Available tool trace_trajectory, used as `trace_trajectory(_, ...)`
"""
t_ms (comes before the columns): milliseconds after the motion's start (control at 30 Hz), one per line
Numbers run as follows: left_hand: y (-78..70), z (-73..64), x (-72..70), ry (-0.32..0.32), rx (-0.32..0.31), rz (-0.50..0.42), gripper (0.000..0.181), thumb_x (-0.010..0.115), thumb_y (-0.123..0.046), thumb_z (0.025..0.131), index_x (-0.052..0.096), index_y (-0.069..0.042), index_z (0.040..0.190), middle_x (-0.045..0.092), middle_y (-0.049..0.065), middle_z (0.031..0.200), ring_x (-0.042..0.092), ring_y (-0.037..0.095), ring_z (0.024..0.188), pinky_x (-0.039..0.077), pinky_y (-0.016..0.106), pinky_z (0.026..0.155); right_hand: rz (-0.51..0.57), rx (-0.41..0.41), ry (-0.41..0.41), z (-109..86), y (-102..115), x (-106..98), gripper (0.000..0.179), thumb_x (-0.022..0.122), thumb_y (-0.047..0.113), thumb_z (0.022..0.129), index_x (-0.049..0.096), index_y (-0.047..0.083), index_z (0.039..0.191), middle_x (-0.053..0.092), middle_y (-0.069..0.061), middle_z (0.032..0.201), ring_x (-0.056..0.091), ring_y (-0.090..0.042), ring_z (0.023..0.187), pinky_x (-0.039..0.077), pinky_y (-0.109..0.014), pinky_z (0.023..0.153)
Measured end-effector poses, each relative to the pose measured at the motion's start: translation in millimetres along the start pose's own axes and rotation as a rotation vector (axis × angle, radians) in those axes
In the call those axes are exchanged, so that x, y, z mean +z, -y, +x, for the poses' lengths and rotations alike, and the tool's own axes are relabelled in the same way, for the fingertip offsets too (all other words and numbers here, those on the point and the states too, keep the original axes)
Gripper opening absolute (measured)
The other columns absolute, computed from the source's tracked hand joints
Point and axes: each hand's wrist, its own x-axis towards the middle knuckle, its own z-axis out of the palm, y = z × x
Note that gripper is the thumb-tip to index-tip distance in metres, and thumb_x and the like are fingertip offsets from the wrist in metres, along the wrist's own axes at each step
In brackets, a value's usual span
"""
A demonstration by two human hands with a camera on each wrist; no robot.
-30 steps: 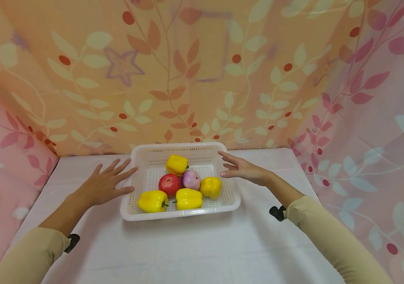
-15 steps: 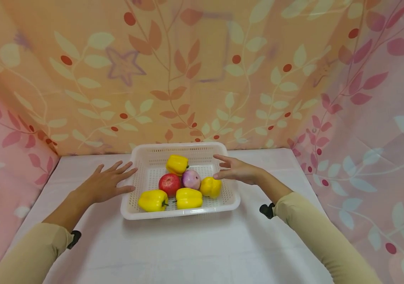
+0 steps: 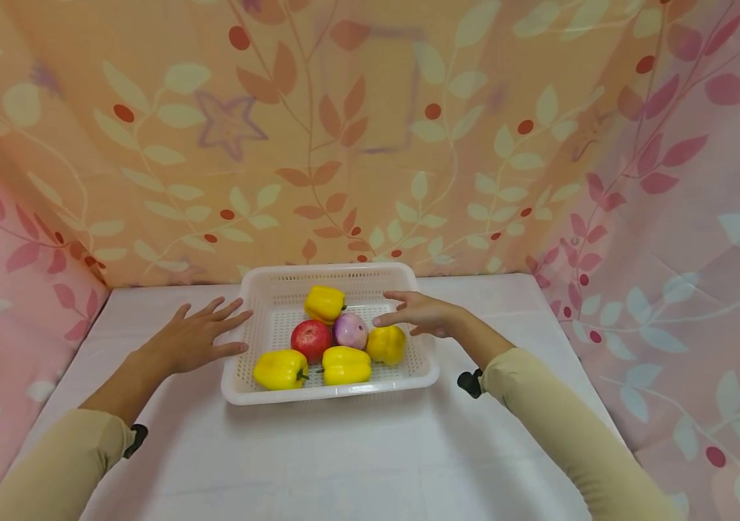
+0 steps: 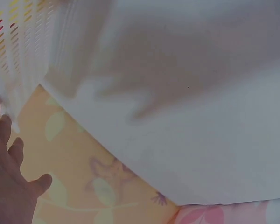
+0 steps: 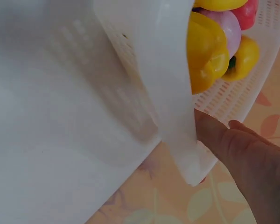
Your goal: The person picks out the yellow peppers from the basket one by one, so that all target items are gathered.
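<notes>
Behind the white basket point(image 3: 330, 394), leaf-patterned cloth point(image 3: 370, 181) borders the white table point(image 3: 330, 463).

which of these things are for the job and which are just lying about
Likely for the job:
white basket
inside it, four yellow peppers, red fruit, purple vegetable
left hand and right hand

Just surroundings:
white table cover
patterned cloth behind and beside it

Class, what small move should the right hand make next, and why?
Probably lower towards the rightmost yellow pepper: the right hand holds nothing, its fingers are extended over the white basket, and that pepper lies close by.
</notes>
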Motion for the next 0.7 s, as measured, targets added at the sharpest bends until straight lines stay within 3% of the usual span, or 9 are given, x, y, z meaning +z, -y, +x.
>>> trace_trajectory(200, 0.9, -0.5, 0.3, -0.005, 0.002, 0.004, 0.075, 0.048, -0.065, 0.095, 0.037, -0.021, 0.155, 0.026, 0.012, 0.162, 0.019, 0.046, 0.147, 0.007, 0.076, 0.109, -0.004, 0.122, -0.054, 10.8, 9.7, 2.3, 0.102, 0.08, 0.045, 0.081, 0.023, 0.009, 0.158, 0.019, -0.018, 0.163, 0.024, -0.047, 0.145, 0.033, -0.069, 0.106)
trace_trajectory(400, 1.7, 0.2, 0.8, -0.007, 0.004, 0.001, 0.075, 0.049, -0.065, 0.095, 0.037, -0.021, 0.155, 0.026, 0.013, 0.163, 0.019, 0.047, 0.147, 0.008, 0.076, 0.109, 0.014, 0.221, -0.054, 19.5, 13.0, 8.5, 0.098, 0.08, 0.042, 0.082, 0.027, 0.005, 0.155, 0.023, -0.021, 0.161, 0.025, -0.05, 0.143, 0.038, -0.072, 0.097)
trace_trajectory(700, 3.8, 0.7, 2.1, -0.015, 0.016, 0.009, 0.074, 0.05, -0.064, 0.095, 0.038, -0.021, 0.154, 0.028, 0.013, 0.162, 0.02, 0.047, 0.146, 0.01, 0.077, 0.108, -0.033, 0.269, -0.059, 29.8, 7.4, 18.3, 0.086, 0.08, 0.042, 0.082, 0.037, 0.002, 0.146, 0.039, -0.021, 0.149, 0.04, -0.046, 0.134, 0.048, -0.07, 0.084)
